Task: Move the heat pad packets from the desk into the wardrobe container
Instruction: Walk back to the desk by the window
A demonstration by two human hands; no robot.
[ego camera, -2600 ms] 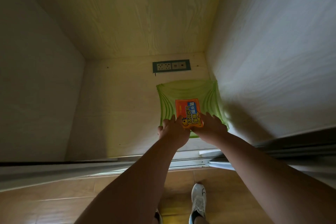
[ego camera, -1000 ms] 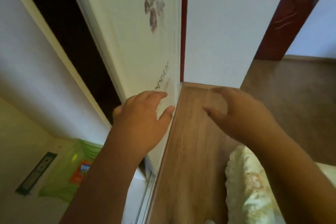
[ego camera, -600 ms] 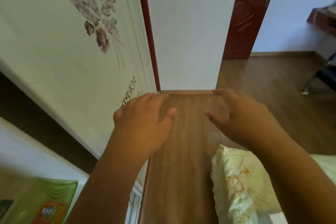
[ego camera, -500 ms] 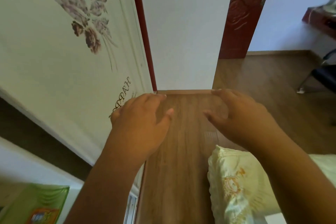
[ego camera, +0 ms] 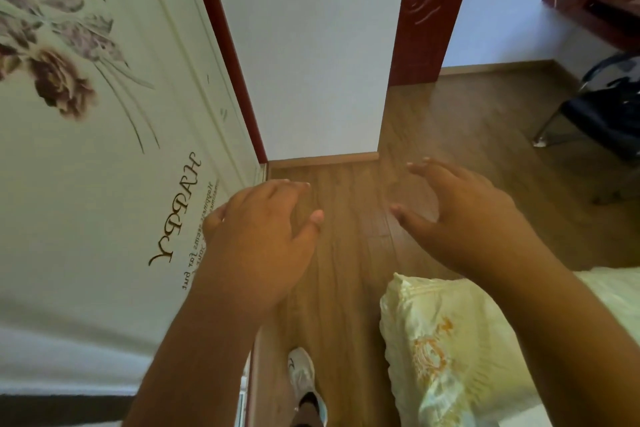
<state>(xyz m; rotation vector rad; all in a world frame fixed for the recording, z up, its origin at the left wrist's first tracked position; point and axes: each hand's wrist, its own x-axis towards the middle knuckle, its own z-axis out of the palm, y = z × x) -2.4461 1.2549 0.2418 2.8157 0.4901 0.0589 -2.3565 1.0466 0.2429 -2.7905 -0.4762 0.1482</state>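
Wardrobe door [ego camera: 104, 156]: far left, white with purple flower print and "HAPPY" lettering
Left hand [ego camera: 258, 246]: held out over the wood floor [ego camera: 346, 270], fingers loosely curled, nothing in it
Right hand [ego camera: 464, 218]: same deal, relaxed and empty, well apart from the left one
Pillow [ego camera: 446, 350]: pale yellow, under the right forearm
Heat pad packets, container: can't see either from this angle

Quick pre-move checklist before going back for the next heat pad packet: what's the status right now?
1. Left hand free: ok, fingers relaxed, holding nothing.
2. Right hand free: ok, holding nothing.
3. Floor ahead passable: ok, bare wood between the wardrobe door and the pillow.
4. Desk in sight: cannot tell; a dark red surface shows top right.
5. Packets left: cannot tell, none visible.
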